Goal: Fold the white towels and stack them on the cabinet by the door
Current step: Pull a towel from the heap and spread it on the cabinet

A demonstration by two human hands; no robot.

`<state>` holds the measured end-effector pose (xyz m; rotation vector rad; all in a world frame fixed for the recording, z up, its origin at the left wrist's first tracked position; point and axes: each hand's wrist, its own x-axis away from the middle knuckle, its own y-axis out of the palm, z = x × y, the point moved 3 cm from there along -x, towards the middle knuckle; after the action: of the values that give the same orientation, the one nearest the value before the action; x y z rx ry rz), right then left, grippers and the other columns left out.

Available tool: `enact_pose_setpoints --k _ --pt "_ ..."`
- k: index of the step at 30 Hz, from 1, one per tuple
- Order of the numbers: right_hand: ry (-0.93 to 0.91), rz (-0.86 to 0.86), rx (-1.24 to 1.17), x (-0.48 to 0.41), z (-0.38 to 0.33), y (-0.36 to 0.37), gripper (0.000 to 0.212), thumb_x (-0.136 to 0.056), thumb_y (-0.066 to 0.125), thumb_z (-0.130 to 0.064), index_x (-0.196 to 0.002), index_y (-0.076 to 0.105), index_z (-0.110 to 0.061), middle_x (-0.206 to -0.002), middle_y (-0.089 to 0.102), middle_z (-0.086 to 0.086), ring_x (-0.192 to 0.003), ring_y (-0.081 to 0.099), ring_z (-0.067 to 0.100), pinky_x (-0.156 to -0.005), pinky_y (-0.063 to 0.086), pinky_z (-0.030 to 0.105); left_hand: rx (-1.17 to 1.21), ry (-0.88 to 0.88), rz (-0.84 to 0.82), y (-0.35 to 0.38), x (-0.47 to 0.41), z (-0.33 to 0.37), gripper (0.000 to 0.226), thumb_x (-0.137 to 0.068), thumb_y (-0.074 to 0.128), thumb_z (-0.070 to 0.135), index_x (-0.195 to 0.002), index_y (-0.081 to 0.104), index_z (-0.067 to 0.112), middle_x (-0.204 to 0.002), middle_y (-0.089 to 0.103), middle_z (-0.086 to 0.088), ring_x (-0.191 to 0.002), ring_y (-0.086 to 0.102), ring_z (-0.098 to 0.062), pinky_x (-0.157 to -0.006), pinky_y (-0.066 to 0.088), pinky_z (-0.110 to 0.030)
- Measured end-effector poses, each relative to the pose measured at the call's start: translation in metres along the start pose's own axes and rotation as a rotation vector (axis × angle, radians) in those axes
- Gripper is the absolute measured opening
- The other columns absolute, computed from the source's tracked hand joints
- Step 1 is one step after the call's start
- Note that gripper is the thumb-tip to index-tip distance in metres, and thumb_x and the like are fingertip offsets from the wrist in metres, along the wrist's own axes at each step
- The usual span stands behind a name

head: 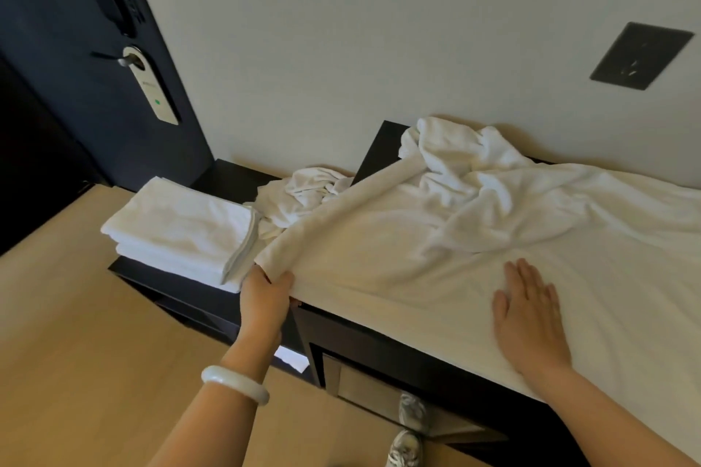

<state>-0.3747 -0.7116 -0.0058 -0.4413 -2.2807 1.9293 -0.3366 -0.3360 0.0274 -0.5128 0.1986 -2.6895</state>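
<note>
A large white towel [436, 258] lies spread over the top of a dark cabinet [379, 337], crumpled toward the wall. My left hand [267, 294] pinches the towel's near left corner at the cabinet's front edge. My right hand [527, 315] lies flat on the towel near the front edge, fingers straight. On a lower dark cabinet [182, 292] by the door, a stack of folded white towels [182, 227] sits. Another crumpled white towel [303, 193] lies between the stack and the spread towel.
A dark door [76, 87] with a handle and a hanging door tag [155, 91] stands at the left. A pale wall with a dark switch plate [641, 55] is behind. The floor is light wood [76, 353]. My shoes [407, 436] show below.
</note>
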Motion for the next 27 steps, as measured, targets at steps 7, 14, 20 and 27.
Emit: enact_pose_setpoints --k 7,14,20,27 --pt "0.001 0.016 0.015 -0.001 0.001 0.0 0.076 -0.09 0.011 -0.043 -0.151 0.036 -0.006 -0.16 0.031 0.012 -0.15 0.023 0.025 -0.124 0.01 0.044 0.425 -0.358 -0.143 -0.017 -0.025 -0.011 0.023 -0.094 0.063 0.009 -0.116 0.059 0.005 -0.093 0.064 -0.009 -0.084 0.062 -0.022 -0.07 0.052 -0.032" --pt "-0.001 0.037 0.013 -0.002 0.003 0.004 0.074 -0.089 0.015 -0.042 -0.148 0.041 -0.005 -0.157 0.036 0.015 -0.147 0.029 0.028 -0.122 0.015 0.046 0.813 -0.486 -0.476 -0.02 -0.045 -0.003 0.041 -0.085 0.068 0.012 -0.125 0.063 0.002 -0.11 0.068 -0.014 -0.096 0.062 -0.022 -0.1 0.05 -0.036" --pt "0.016 0.021 -0.005 -0.002 0.0 0.0 0.066 -0.093 0.022 -0.036 -0.149 0.039 -0.006 -0.158 0.034 0.014 -0.148 0.026 0.027 -0.123 0.011 0.044 0.456 -0.297 -0.69 -0.016 -0.039 -0.013 0.068 -0.067 0.06 -0.007 -0.134 0.056 0.006 -0.104 0.063 -0.007 -0.096 0.061 -0.022 -0.093 0.05 -0.038" --pt "0.027 -0.026 -0.011 -0.003 -0.001 -0.003 0.069 -0.092 0.02 -0.039 -0.153 0.032 -0.01 -0.162 0.025 0.01 -0.151 0.018 0.022 -0.123 0.002 0.038 0.107 -0.046 -0.305 -0.008 -0.032 0.016 0.031 -0.092 0.042 -0.011 -0.112 0.062 -0.001 -0.092 0.066 -0.013 -0.086 0.062 -0.029 -0.086 0.056 -0.046"
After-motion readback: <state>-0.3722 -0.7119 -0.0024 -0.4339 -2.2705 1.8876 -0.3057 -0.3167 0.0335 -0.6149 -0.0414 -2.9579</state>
